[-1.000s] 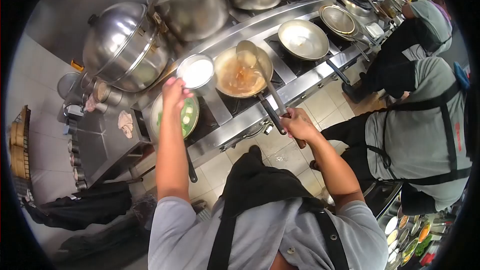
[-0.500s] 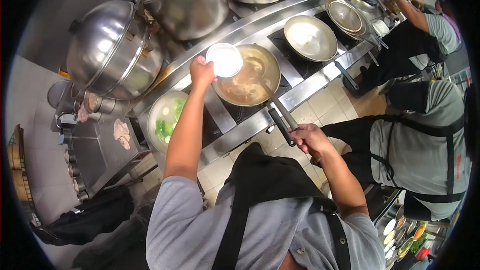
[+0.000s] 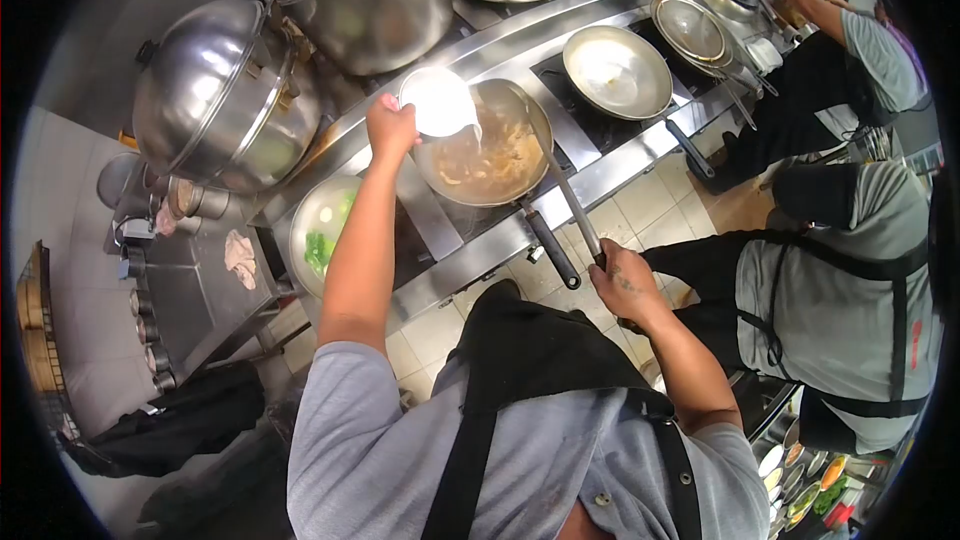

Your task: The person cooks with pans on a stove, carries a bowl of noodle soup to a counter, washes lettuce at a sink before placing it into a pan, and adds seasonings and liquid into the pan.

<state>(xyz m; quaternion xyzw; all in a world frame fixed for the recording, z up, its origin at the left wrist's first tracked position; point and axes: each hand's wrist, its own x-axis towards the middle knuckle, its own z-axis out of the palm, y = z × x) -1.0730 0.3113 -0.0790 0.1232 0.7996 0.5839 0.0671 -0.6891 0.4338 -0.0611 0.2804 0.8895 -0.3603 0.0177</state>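
Observation:
My left hand (image 3: 391,126) grips the rim of a bowl of white liquid (image 3: 438,102), tilted over the left edge of the middle pan (image 3: 470,168). A thin white stream runs from the bowl into the brown sauce and food pieces there. My right hand (image 3: 622,278) is closed round the handle of a long metal ladle (image 3: 572,202), whose head is at the pan's right side. The pan's black handle (image 3: 553,251) points toward me, beside the ladle and untouched. Left of it, partly behind my left forearm, a pan (image 3: 324,230) holds green vegetables and white pieces.
Another pan (image 3: 617,72) and round strainers (image 3: 690,32) stand to the right on the stove. Large pots (image 3: 375,20) and a domed steamer (image 3: 215,90) line the back. A cloth (image 3: 240,258) lies on the left counter. Two people (image 3: 830,280) are at the right.
My left hand has carried the bowl right to the middle pan and tipped it, and white liquid now pours. The ladle head has shifted to the pan's right side.

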